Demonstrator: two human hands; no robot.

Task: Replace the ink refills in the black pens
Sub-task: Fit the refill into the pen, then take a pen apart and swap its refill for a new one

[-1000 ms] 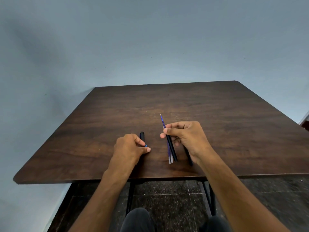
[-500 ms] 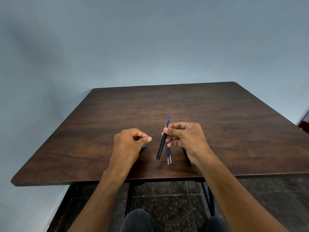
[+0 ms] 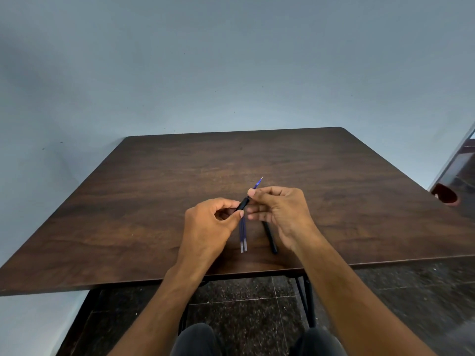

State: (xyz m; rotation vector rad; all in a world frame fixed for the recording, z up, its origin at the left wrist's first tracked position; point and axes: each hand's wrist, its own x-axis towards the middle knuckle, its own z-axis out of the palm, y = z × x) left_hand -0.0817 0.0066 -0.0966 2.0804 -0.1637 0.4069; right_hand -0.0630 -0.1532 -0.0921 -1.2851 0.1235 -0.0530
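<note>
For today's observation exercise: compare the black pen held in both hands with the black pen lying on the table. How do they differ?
The held pen is off the table, gripped by the left hand and right hand; the lying pen rests flat on the table, partly under the right hand. The held pen shows a blue refill tip; the lying pen shows none. Both have slim black barrels.

A bare room: plain blue-grey wall [image 3: 231, 60], wooden table [image 3: 154, 201], dark tiled floor [image 3: 244, 304].

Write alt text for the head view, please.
Both hands hold one black pen over a dark table: the left hand grips its barrel, the right hand pinches its blue tip end. Two blue refills and another black pen lie below.
</note>
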